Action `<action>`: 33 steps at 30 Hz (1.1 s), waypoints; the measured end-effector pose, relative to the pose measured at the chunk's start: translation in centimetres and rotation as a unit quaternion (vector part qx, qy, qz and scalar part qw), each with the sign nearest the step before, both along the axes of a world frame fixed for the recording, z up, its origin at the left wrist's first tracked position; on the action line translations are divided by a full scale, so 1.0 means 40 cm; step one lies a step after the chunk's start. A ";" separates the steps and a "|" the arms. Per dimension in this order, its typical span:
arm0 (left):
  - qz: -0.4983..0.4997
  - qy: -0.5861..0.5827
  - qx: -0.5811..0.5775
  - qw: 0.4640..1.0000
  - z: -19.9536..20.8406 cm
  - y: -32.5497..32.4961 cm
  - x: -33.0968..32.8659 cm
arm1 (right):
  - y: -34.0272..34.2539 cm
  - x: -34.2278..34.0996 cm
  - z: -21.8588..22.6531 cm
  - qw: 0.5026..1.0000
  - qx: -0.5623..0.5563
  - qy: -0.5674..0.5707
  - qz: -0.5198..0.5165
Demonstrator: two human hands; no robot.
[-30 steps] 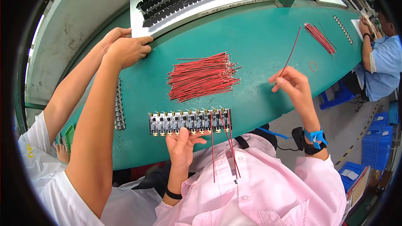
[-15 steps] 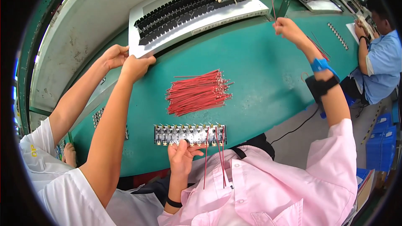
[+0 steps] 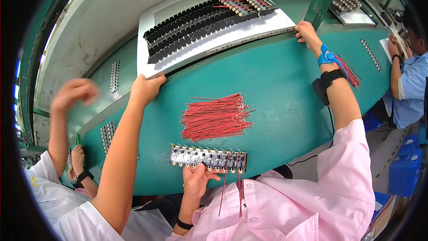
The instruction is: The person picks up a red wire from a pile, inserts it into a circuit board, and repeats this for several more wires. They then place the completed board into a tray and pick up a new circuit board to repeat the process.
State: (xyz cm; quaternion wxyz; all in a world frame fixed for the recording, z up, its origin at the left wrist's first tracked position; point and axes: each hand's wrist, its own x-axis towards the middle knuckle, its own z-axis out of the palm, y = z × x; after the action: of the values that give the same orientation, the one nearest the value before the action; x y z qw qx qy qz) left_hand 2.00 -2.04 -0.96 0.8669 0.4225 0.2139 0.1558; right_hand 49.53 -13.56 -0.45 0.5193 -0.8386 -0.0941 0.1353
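Note:
My left hand (image 3: 196, 181) holds a long strip of small circuit boards (image 3: 207, 158) by its near edge, thumb on top. Several red wires (image 3: 224, 183) hang from the strip's right end toward my pink shirt. Out at the far right, my right hand (image 3: 306, 33) is closed on the right corner of a white board (image 3: 178, 64), which carries black slotted holders (image 3: 187, 33). A co-worker's hand (image 3: 146, 88) grips that board's near left corner. Their other hand (image 3: 76, 93) is off the board, blurred. Beyond my strip lies a pile of red wires (image 3: 216, 118).
Finished-looking wired strips (image 3: 243, 0) stand in the holders' right end. More board strips (image 3: 108, 136) lie at left, another strip (image 3: 371, 55) at right near a wire bundle (image 3: 350, 71). A green post (image 3: 324, 0) rises behind my right hand. Another person (image 3: 408, 58) sits far right.
My right hand has come down onto the white board's corner; the red wire it held no longer shows clearly. One co-worker hand has left the board and swung left. My left hand still holds the strip.

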 end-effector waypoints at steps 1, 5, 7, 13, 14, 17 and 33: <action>-0.004 0.000 0.004 1.000 0.001 0.002 0.002 | -0.001 0.001 0.001 1.000 -0.018 -0.010 0.001; 0.006 0.000 0.003 1.000 0.020 0.001 -0.002 | 0.022 0.003 0.013 0.997 -0.058 -0.038 0.031; 0.003 0.001 0.001 1.000 0.021 0.005 0.006 | 0.009 0.009 0.010 0.996 -0.072 -0.044 0.036; -0.009 -0.011 -0.007 1.000 0.021 0.007 0.005 | 0.013 0.011 0.009 0.994 -0.085 -0.058 0.039; -0.012 -0.009 -0.005 1.000 0.020 0.007 0.006 | 0.009 0.008 0.005 0.995 -0.075 -0.058 0.030; -0.019 -0.011 0.000 1.000 0.023 0.002 -0.005 | 0.004 -0.010 0.022 0.992 -0.080 -0.095 0.025; 0.011 -0.050 -0.011 0.999 0.026 -0.043 -0.027 | -0.110 -0.708 0.190 0.943 0.237 0.009 0.232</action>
State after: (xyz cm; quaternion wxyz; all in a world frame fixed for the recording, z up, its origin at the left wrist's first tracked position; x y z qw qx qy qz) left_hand 0.91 -3.77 0.08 0.8794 0.4018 0.1769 0.1841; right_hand 21.20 -17.96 7.15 0.6584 -0.6445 -0.3108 0.2335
